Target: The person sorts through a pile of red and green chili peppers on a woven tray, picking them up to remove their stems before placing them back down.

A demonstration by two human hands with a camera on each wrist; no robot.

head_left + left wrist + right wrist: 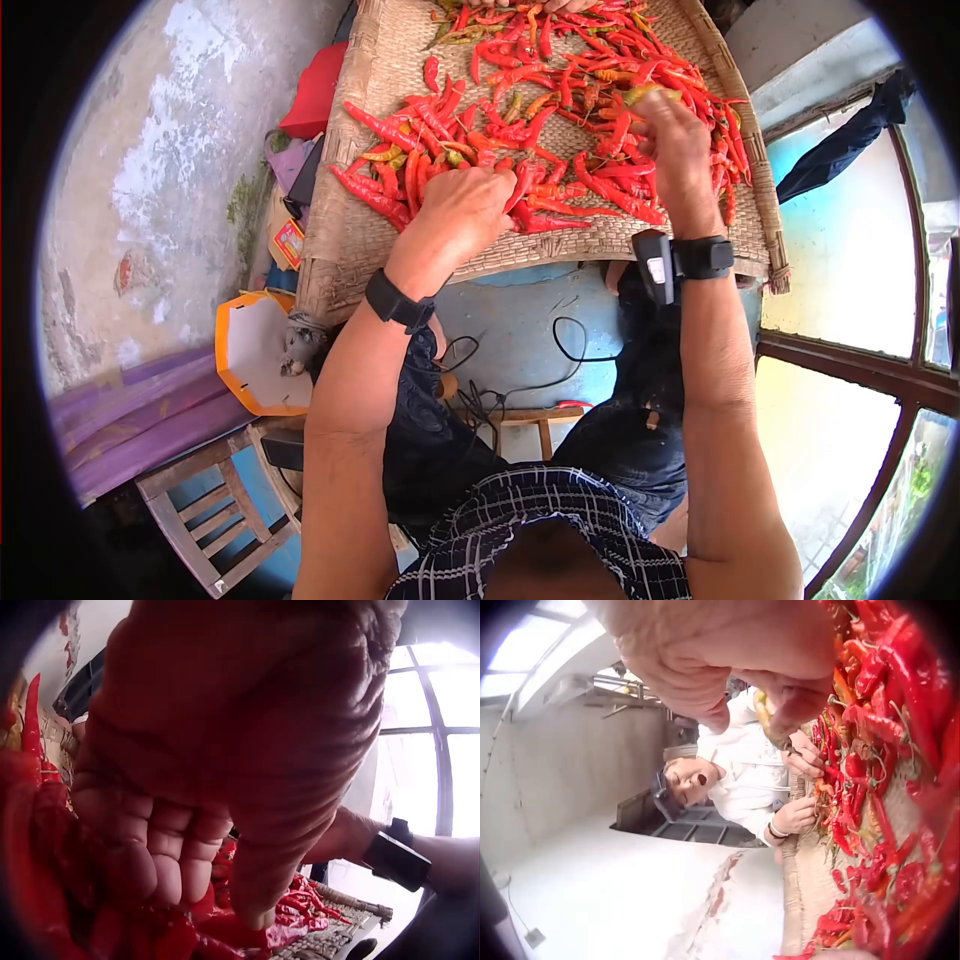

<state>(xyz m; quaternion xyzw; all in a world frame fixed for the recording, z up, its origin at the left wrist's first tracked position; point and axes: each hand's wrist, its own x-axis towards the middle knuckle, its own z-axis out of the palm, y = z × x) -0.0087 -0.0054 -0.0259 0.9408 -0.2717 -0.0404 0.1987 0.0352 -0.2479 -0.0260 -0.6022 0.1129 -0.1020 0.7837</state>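
Red chili peppers [620, 185] are heaped on a woven tray [330, 235]. My left hand [465, 210] reaches down into the near pile, its fingers bent over the peppers. In the left wrist view its thumb and fingertips stand apart, right at the red peppers [176, 937]; I cannot tell whether it grips one. My right hand [678, 140] is raised over the right side of the heap. It pinches a yellow-green chili pepper [763, 712] between thumb and fingers, the stem end pointing down toward the tray.
Across the tray another person in a white top [742, 772] has both hands [799, 814] at the far peppers. A windowed frame [910, 380] stands on the right and a peeling wall [150, 200] on the left. Below lie a black cable [570, 350] and a wooden chair [225, 510].
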